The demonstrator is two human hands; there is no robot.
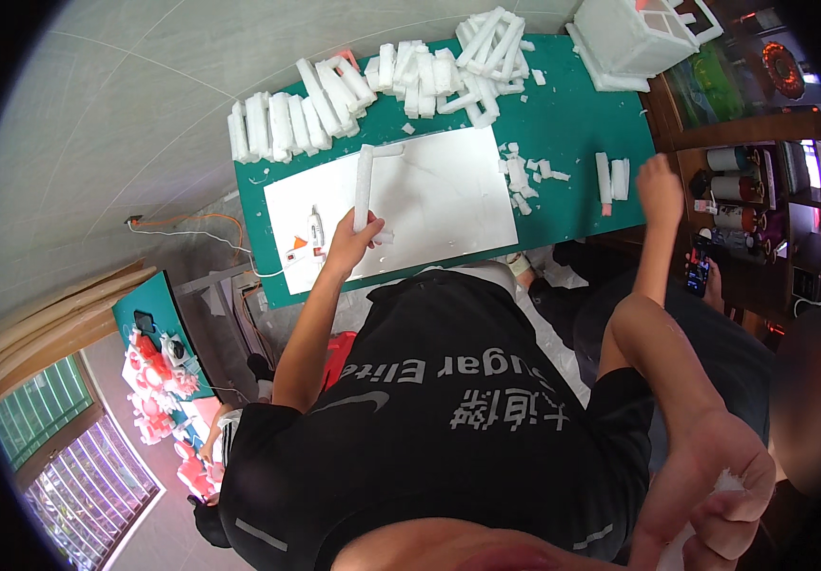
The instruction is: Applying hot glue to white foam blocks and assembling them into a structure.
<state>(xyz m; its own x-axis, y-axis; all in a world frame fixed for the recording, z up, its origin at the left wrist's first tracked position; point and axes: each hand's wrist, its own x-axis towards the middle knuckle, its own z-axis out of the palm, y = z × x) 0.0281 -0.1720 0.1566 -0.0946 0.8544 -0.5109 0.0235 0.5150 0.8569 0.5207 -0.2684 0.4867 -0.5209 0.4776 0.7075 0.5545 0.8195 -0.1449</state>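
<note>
My left hand (346, 249) is closed on a long white foam strip (363, 186), held over the white board (439, 205) near its left part. Short foam pieces branch off near the strip's upper and lower ends. A white tube (315, 228), perhaps of glue, and a white-and-orange tool (297, 249) on a cord lie on the board, left of that hand. Bent back at the elbow, my right arm brings my right hand (729, 500) up close at the lower right. Its fingers curl around something white and crumpled (731, 482), mostly hidden in the palm.
Foam strips (301, 119) and frames (491, 48) line the far side of the green table (577, 124). Foam scraps (523, 179) lie right of the board. A foam box (620, 43) stands far right. A co-worker's hand (660, 190) hovers by two foam strips (612, 179); another holds a phone (699, 274).
</note>
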